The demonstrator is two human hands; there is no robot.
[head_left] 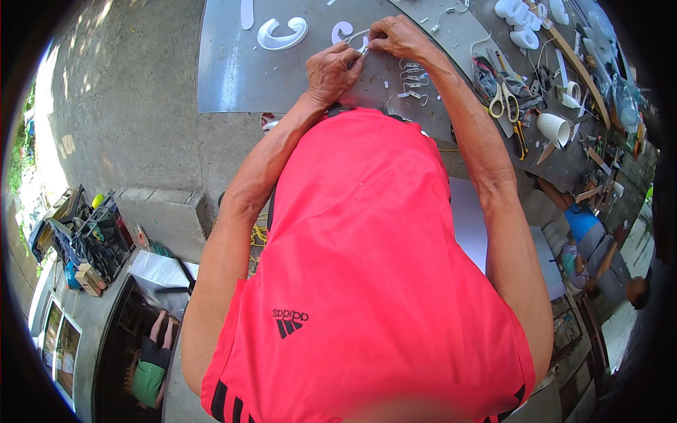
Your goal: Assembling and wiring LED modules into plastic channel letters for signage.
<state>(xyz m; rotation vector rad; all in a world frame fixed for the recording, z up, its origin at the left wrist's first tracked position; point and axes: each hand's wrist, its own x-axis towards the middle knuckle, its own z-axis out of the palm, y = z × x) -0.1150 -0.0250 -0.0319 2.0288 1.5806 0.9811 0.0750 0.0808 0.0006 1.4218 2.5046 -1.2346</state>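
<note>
Over the grey metal table [233,77], both my hands are close together at the far middle. My left hand [334,73] is closed in a pinch around a thin white wire [358,34] with a small pale piece on it. Fingertips of my right hand [400,38] pinch the same small piece from the other side; its details are too small to tell. Just beyond my left hand lies a small white curved piece [341,29]. Farther left rests a larger white C-shaped piece [282,35]. A string of small white modules on wire [415,83] lies beside my right wrist.
Right of my right forearm are scissors [504,103], a yellow utility knife [520,141] and a white textured cup [553,130]. White ring-shaped pieces [520,21] and a wooden strip [582,70] sit at the far right. Other people are at both sides, at a distance.
</note>
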